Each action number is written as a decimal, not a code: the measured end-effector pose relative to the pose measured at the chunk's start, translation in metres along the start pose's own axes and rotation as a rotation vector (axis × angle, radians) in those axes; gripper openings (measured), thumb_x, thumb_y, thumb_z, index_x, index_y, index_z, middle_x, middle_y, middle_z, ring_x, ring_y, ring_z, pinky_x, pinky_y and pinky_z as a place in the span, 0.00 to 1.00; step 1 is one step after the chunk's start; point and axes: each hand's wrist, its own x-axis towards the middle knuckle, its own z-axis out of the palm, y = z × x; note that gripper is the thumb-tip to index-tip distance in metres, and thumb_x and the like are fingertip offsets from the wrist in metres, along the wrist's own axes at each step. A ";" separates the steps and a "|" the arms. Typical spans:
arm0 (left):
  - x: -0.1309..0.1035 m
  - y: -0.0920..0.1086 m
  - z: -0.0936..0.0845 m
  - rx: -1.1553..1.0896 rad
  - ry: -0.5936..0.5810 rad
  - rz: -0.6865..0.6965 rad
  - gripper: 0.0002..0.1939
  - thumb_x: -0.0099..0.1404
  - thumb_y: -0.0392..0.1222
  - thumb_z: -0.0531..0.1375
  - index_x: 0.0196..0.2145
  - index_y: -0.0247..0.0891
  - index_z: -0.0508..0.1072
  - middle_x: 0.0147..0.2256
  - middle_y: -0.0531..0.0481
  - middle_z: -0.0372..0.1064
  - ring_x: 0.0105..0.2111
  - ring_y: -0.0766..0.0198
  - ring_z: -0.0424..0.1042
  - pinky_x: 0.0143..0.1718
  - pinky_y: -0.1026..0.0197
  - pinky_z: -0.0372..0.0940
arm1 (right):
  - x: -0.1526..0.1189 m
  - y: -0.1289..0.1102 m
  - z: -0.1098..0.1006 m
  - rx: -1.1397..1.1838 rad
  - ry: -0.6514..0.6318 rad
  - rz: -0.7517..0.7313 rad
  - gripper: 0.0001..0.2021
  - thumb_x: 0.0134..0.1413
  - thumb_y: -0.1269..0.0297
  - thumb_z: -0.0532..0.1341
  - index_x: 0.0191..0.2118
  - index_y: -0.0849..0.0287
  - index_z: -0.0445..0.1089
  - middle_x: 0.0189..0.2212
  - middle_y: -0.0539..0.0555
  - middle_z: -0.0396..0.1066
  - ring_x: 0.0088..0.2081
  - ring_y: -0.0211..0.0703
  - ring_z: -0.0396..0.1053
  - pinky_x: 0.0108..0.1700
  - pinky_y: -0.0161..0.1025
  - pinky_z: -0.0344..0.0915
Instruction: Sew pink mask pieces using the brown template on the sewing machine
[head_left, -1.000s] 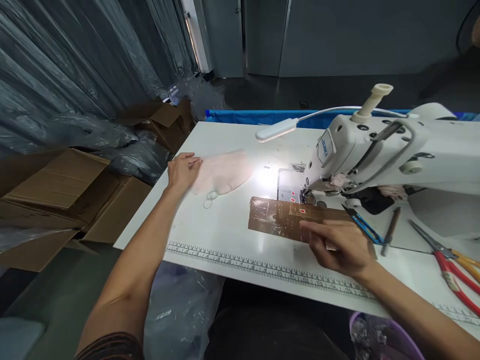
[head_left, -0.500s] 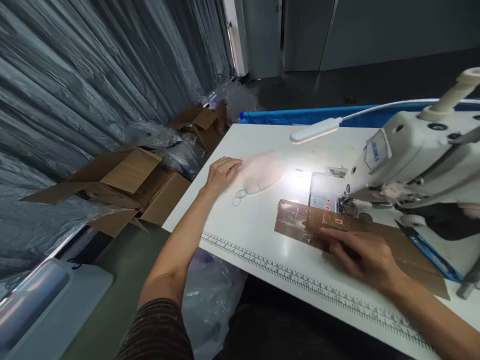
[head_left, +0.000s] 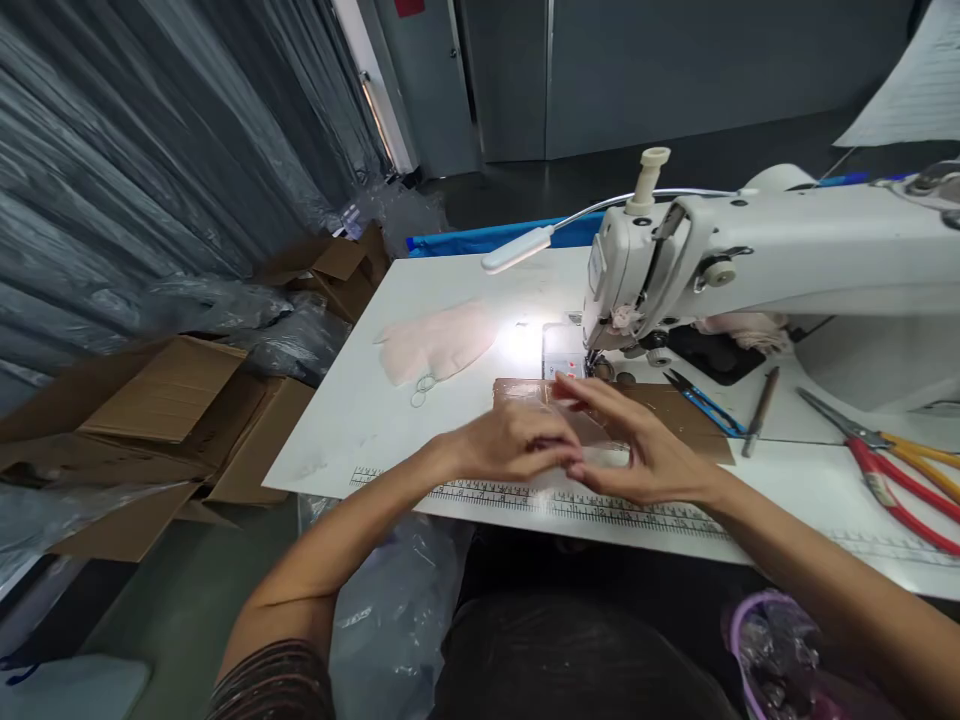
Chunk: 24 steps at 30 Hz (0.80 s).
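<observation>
My left hand (head_left: 521,440) is over the front of the white table, its fingers curled together. If it holds something small, I cannot make it out. My right hand (head_left: 637,440) faces it with thumb and fingers apart, the thumb tip meeting the left fingertips. Beneath both hands lies a brown cardboard strip (head_left: 675,410) with shiny tape on its left end. A pale pink fabric piece (head_left: 442,340) lies flat to the left, a thin loop of cord (head_left: 422,390) at its lower edge. Behind the strip stands a white sewing machine (head_left: 757,260).
Blue thread snips (head_left: 705,402), a thin pen-like tool (head_left: 761,412) and red-and-orange-handled scissors (head_left: 900,465) lie at right. A lamp (head_left: 517,250) lights the needle area. A printed ruler (head_left: 540,500) runs along the table's front edge. Open cardboard boxes (head_left: 165,400) stand at left on the floor.
My left hand has left the pink fabric and come right, over the cardboard strip. My right hand has lifted off the strip to meet it. The view has turned right.
</observation>
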 end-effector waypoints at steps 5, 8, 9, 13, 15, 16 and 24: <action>0.013 0.025 -0.004 -0.312 0.004 -0.187 0.06 0.67 0.43 0.62 0.37 0.38 0.74 0.32 0.48 0.76 0.28 0.66 0.76 0.28 0.64 0.72 | -0.015 -0.014 -0.022 0.413 -0.434 0.486 0.24 0.55 0.55 0.68 0.55 0.59 0.72 0.39 0.55 0.77 0.37 0.43 0.75 0.43 0.40 0.74; 0.016 0.003 -0.015 -0.374 0.098 -0.392 0.10 0.65 0.44 0.63 0.40 0.38 0.69 0.34 0.50 0.74 0.27 0.66 0.75 0.24 0.65 0.70 | -0.021 0.003 -0.038 0.492 -0.468 0.718 0.23 0.52 0.54 0.68 0.52 0.61 0.73 0.34 0.54 0.77 0.31 0.41 0.75 0.32 0.36 0.72; 0.018 -0.007 -0.016 -0.342 0.121 -0.455 0.11 0.64 0.43 0.63 0.42 0.39 0.67 0.35 0.50 0.74 0.27 0.67 0.75 0.24 0.64 0.69 | -0.020 0.011 -0.043 0.478 -0.423 0.754 0.24 0.51 0.54 0.69 0.51 0.61 0.73 0.34 0.55 0.77 0.31 0.41 0.75 0.30 0.35 0.71; 0.022 -0.042 -0.012 0.129 0.173 -0.575 0.18 0.63 0.40 0.61 0.50 0.40 0.64 0.36 0.51 0.75 0.28 0.64 0.73 0.27 0.62 0.67 | -0.005 0.040 -0.060 0.133 -0.115 0.798 0.14 0.52 0.57 0.68 0.42 0.60 0.76 0.24 0.53 0.75 0.26 0.41 0.71 0.26 0.37 0.66; 0.022 -0.053 -0.010 0.430 0.220 -0.539 0.20 0.64 0.42 0.61 0.52 0.40 0.65 0.39 0.47 0.74 0.33 0.60 0.73 0.29 0.60 0.66 | 0.004 0.048 -0.064 -0.086 0.007 0.795 0.08 0.53 0.59 0.67 0.33 0.59 0.75 0.20 0.52 0.72 0.25 0.42 0.69 0.26 0.38 0.64; 0.022 -0.058 -0.009 0.542 0.252 -0.500 0.19 0.65 0.42 0.61 0.53 0.39 0.66 0.42 0.45 0.73 0.36 0.57 0.73 0.30 0.58 0.66 | 0.008 0.050 -0.066 -0.160 0.042 0.785 0.08 0.53 0.59 0.66 0.30 0.58 0.73 0.19 0.51 0.71 0.25 0.42 0.69 0.26 0.38 0.63; 0.014 -0.067 0.000 0.481 -0.045 0.016 0.14 0.73 0.47 0.55 0.52 0.43 0.73 0.52 0.45 0.73 0.47 0.56 0.73 0.46 0.51 0.67 | 0.001 0.045 -0.069 -0.232 0.009 0.748 0.14 0.46 0.54 0.69 0.24 0.56 0.67 0.23 0.50 0.71 0.23 0.39 0.64 0.24 0.38 0.58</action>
